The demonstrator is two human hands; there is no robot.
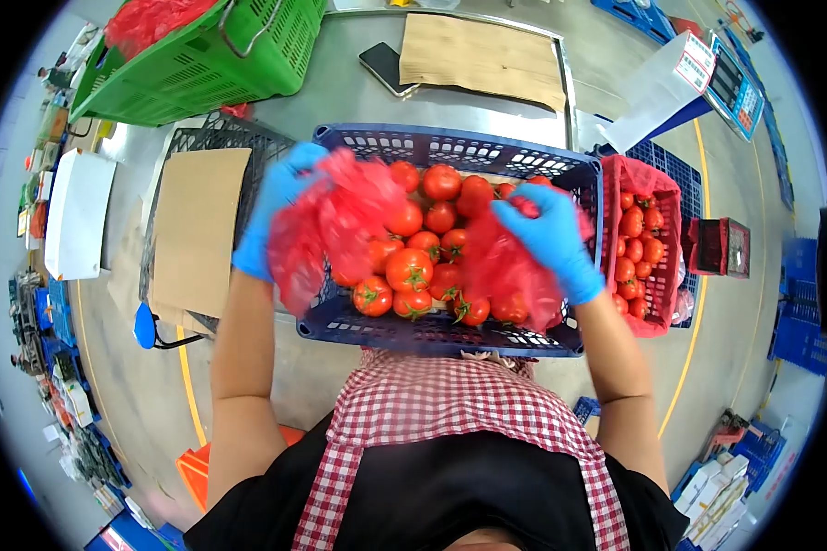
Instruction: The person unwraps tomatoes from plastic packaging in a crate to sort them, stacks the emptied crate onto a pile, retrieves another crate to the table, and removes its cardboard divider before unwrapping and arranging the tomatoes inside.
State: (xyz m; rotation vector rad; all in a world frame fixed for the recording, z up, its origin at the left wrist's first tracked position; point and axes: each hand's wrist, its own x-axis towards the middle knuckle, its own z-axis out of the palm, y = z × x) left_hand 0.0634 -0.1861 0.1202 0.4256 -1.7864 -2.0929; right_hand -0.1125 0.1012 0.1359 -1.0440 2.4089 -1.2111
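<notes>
A dark blue plastic crate (pixel 446 342) full of red tomatoes (pixel 409 269) stands right in front of me. My left hand (pixel 280 207), in a blue glove, is closed on bunched thin red plastic film (pixel 340 207) over the crate's left end. In a matching glove, my right hand (pixel 553 237) grips more of the red film (pixel 510 266) above the tomatoes at the right. Whether both bunches belong to one plastic bag, I cannot tell. Tomatoes with green stems show between my hands; the film hides others.
To the right, a red-lined crate (pixel 654 321) holds more tomatoes, near a scale (pixel 737 87). A green crate (pixel 276 55) with red film stands at the back left. Cardboard (pixel 482 60) and a phone (pixel 388 69) lie on the metal table (pixel 340 106). More cardboard (pixel 198 230) lies left.
</notes>
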